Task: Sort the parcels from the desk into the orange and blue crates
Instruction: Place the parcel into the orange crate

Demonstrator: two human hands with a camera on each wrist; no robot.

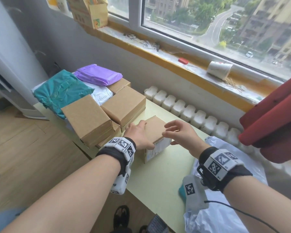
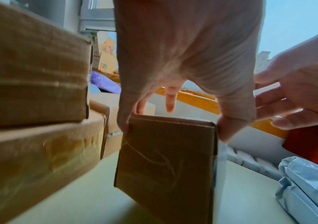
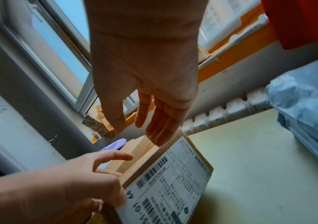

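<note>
On the pale yellow-green desk (image 1: 160, 180) we see a small cardboard box (image 1: 155, 130) (its white shipping label facing the right hand) standing just right of the stacked cardboard parcels (image 1: 89, 121). Our left hand (image 1: 139, 133) grasps the box across its top, thumb and fingers on opposite sides. Our right hand (image 1: 180, 133) hovers above the box, fingers relaxed, holding nothing.

Shipping label (image 3: 170, 180) print blurred, cut off at bottom edge; left hand (image 1: 139, 134) hides box (image 1: 155, 130) near side
</note>
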